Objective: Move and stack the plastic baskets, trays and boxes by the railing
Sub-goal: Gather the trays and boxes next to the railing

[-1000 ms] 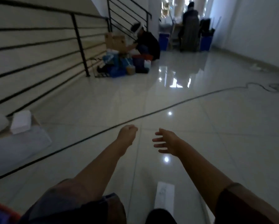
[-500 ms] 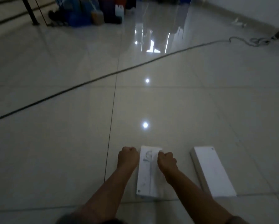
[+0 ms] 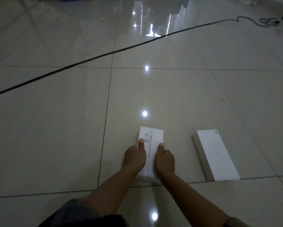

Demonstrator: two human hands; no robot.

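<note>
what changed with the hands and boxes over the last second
Both hands came down from mid-air onto the narrow box: left hand and right hand now grip its sides, thumbs on top. The wide box and cable lie as before.

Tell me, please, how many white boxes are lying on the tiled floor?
2. One long white rectangular box lies gripped between the left hand and right hand; another flat white rectangular box lies apart to its right. Others may lie outside view.
</note>
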